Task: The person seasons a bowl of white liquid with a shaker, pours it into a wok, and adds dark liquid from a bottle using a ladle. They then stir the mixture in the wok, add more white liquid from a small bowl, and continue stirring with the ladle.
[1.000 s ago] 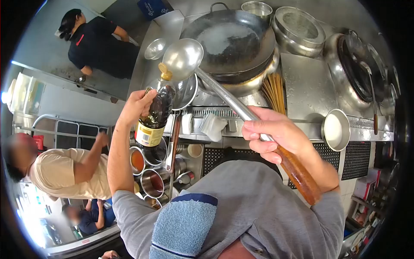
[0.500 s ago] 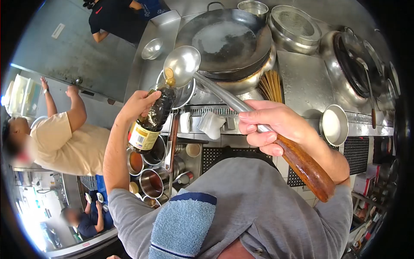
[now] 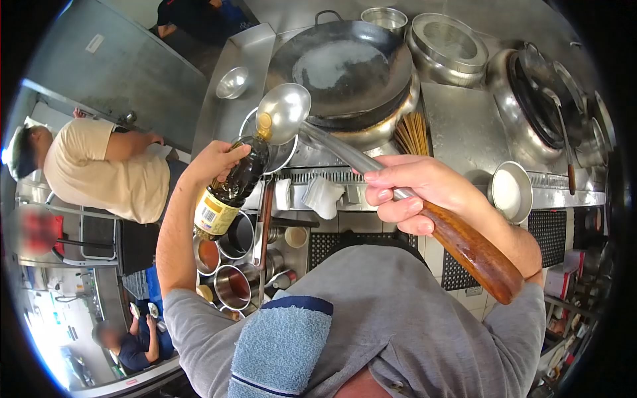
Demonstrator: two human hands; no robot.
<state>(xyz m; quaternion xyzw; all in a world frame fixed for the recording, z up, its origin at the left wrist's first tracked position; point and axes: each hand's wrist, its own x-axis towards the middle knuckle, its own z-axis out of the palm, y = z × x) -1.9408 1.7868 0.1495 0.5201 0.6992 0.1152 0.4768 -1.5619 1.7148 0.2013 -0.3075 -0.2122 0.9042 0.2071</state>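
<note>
The gold cap of the dark bottle overlaps the far rim area of the ladle, so contact there is unclear; a metal bowl beyond is partly covered by both. The bottle is glossy, rounded and yellow-labelled, tilted at left, near of the broad blackened wok. The ladle has a round steel scoop and a varnished wooden grip. The left hand is clamped around the bottle; the right hand closes around the ladle's handle.
</note>
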